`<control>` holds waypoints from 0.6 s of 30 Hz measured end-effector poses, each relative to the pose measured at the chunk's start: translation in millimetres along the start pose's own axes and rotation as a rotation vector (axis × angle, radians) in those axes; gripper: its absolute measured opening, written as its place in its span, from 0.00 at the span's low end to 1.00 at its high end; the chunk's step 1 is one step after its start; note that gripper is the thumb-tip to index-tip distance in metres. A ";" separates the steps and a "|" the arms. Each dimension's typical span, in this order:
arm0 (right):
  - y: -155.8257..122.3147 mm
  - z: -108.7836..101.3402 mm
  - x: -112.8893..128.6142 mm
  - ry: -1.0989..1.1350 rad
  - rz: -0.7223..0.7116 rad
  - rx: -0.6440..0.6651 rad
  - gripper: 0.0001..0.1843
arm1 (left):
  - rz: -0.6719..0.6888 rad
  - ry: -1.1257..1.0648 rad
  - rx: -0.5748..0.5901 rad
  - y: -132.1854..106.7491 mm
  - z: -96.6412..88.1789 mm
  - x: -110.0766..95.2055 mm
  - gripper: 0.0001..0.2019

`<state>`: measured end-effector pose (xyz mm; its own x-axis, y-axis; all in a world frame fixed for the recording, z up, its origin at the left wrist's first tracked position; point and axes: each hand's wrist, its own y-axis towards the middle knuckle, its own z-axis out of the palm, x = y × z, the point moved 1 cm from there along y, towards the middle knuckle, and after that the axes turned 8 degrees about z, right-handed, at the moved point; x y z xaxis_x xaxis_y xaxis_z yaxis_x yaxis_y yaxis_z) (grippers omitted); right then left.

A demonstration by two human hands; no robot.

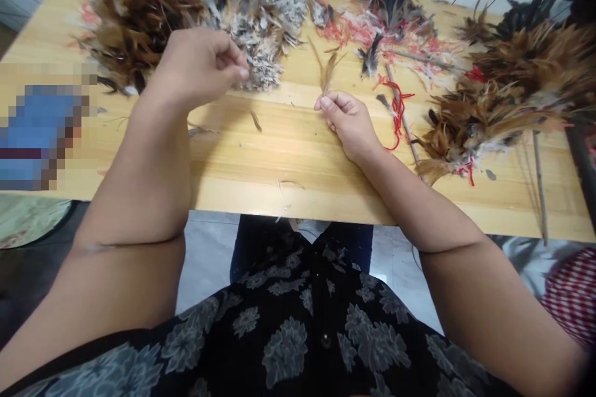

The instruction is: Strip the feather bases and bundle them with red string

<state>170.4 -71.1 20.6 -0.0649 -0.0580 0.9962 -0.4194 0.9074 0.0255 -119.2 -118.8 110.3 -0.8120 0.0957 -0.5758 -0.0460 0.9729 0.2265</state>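
My right hand pinches a thin brown feather upright between thumb and fingertips, over the bare wood. My left hand hangs just above the tabletop with its fingertips drawn together, and nothing shows between them. It is nearest to a heap of grey speckled down feathers. A large pile of brown rooster feathers lies beyond and to the left of that hand. Further brown and black feather bunches spread over the right side.
The light wooden table has a near edge just past my forearms. Red yarn and thin wooden sticks lie to the right of my right hand. A pixelated blue patch covers the left end. Loose feather bits are scattered about, and white tiles rise behind.
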 end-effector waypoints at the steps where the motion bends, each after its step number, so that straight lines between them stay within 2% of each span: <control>1: 0.7 -0.7 -1.1 -0.002 -0.002 -0.002 0.36 | -0.003 0.060 0.093 -0.5 -4.7 0.2 0.10; 4: 2.3 -2.5 -4.0 -0.015 -0.005 -0.013 0.36 | 0.031 0.087 0.325 2.6 -9.3 7.6 0.09; 7: 2.5 -3.1 -5.2 -0.019 -0.005 -0.014 0.37 | 0.085 0.121 0.455 9.6 -2.5 18.9 0.06; 9: 1.9 -3.2 -5.0 -0.020 -0.004 -0.010 0.37 | 0.129 0.133 0.506 13.7 5.0 23.4 0.10; 13: 0.0 -3.5 -4.1 -0.026 -0.011 0.004 0.37 | 0.157 0.139 0.532 19.4 16.8 30.5 0.18; 15: -0.7 -3.8 -4.0 -0.029 -0.018 0.008 0.38 | 0.200 0.119 0.528 21.8 19.3 37.6 0.19; 17: -1.0 -4.2 -4.4 -0.033 -0.019 0.009 0.38 | 0.249 0.065 0.468 23.8 19.2 47.2 0.17; 18: -1.1 -4.4 -4.6 -0.035 -0.018 0.009 0.38 | 0.254 0.039 0.402 24.7 18.3 52.5 0.15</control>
<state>175.2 -70.0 16.3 -0.0884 -0.0892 0.9921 -0.4288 0.9024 0.0429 -152.2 -85.9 71.3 -0.7900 0.3405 -0.5099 0.3791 0.9249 0.0302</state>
